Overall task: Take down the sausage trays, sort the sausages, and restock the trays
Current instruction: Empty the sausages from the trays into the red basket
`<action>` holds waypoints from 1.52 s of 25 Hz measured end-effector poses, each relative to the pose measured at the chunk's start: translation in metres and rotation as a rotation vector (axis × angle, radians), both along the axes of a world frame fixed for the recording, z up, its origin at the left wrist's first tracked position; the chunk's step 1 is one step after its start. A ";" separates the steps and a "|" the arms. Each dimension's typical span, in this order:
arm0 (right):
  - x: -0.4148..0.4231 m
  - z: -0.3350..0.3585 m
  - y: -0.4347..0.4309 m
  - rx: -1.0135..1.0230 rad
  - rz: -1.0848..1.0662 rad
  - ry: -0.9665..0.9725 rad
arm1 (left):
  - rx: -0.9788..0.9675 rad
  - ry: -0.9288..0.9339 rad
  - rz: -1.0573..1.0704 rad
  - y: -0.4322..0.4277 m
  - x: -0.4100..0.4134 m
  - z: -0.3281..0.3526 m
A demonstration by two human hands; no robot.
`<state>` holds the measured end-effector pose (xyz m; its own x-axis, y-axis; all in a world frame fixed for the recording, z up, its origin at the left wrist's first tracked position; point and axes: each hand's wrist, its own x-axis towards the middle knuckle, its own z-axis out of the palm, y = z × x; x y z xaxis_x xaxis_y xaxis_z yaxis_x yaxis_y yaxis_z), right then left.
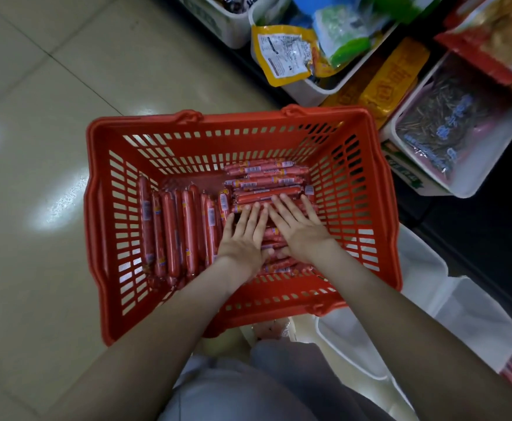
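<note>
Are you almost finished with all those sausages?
About halfway, it seems. Done: a white tray sits beside the red basket, and the sausages lie in it in two groups. Now: the left hand and right hand press flat on the crosswise pile. Left: the tray looks empty, so restocking remains.

Left sausages: red plastic-wrapped sticks with small labels, lying side by side with their ends pointing near and far, in the left half of the basket.
Right sausages: the same red sticks, stacked in layers and lying left to right, filling the basket's right half from far side to near side.
Trays: white plastic, open side up, near right of the basket; one at the right edge holds a few blurred red sticks.
</note>
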<state>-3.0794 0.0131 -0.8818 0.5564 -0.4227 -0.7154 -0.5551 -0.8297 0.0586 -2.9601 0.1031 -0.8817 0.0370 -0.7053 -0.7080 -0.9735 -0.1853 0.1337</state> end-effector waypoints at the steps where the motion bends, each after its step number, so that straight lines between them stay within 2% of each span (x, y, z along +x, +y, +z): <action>1: 0.000 0.003 0.003 -0.044 0.005 -0.018 | 0.008 -0.038 -0.025 -0.001 -0.001 0.003; 3: -0.004 0.018 0.010 -0.093 -0.032 -0.117 | -0.007 -0.050 -0.020 0.001 0.002 0.013; 6: -0.015 0.060 0.017 -0.090 -0.081 -0.205 | -0.171 0.029 0.096 0.003 0.008 0.046; 11: -0.039 0.158 0.027 -0.191 -0.171 -0.391 | -0.404 0.117 0.126 0.002 0.006 0.137; 14: -0.057 0.221 0.044 -0.330 -0.178 -0.548 | -0.622 0.192 0.082 0.010 -0.011 0.202; 18: -0.083 0.303 0.075 -0.501 -0.244 -0.644 | -0.915 0.285 -0.035 0.026 -0.057 0.283; 23: -0.143 0.371 0.119 -0.686 -0.438 -0.739 | -1.015 0.361 -0.141 0.043 -0.126 0.344; 27: -0.214 0.372 0.153 -0.697 -0.738 -0.733 | -0.980 0.412 -0.306 0.050 -0.189 0.345; 31: -0.316 0.337 0.180 -0.673 -1.093 -0.725 | -0.813 0.445 -0.448 0.052 -0.280 0.313; 34: -0.406 0.281 0.202 -0.608 -1.403 -0.682 | -0.633 0.462 -0.534 0.052 -0.354 0.260; 38: -0.509 0.160 0.231 -0.494 -1.717 -0.590 | -0.434 0.438 -0.618 0.050 -0.441 0.164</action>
<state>-3.5879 0.2444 -0.7219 -0.5431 -0.7947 -0.2711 -0.6896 0.6063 -0.3960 -3.4009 0.1535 -0.7176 -0.6542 -0.7197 -0.2326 -0.7270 0.5136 0.4557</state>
